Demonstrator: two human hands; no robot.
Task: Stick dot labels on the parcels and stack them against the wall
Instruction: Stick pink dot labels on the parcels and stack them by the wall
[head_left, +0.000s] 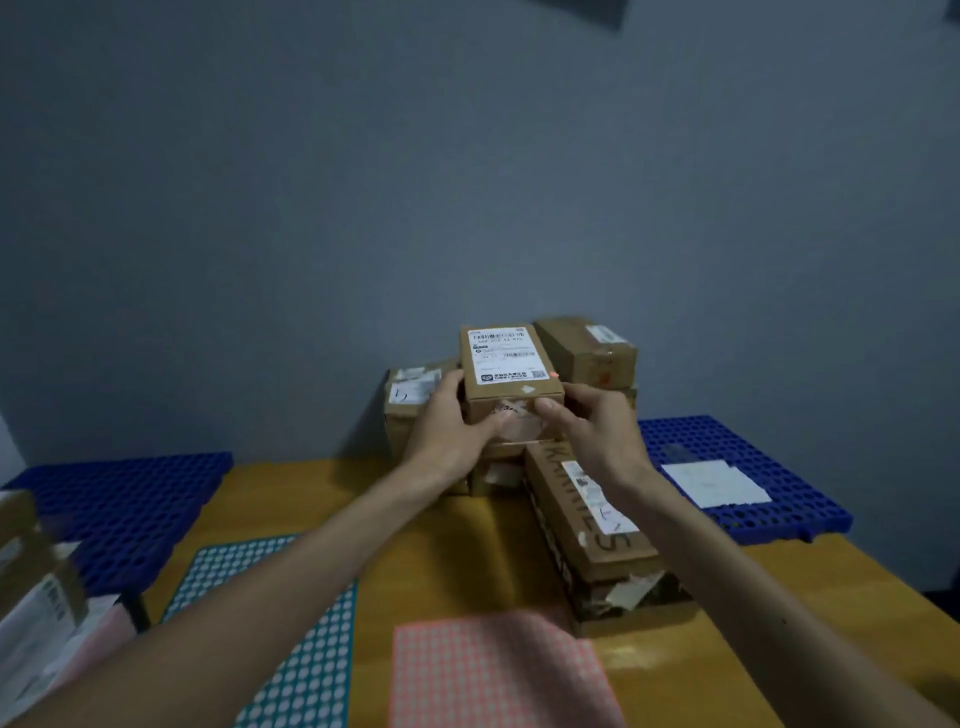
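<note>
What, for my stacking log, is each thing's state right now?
small parcel, held at the stack's top, label up
left hand, grips the small parcel
right hand, grips the small parcel
stack, against the wall
long box, flat on another box
teal dot sheet, flat on the table
pink dot sheet, flat on the table

Both my bare arms are stretched straight out ahead, angling in toward each other. My left hand (451, 434) and right hand (589, 431) grip a small brown cardboard parcel (506, 364) from either side, thumbs on its near face.
</note>
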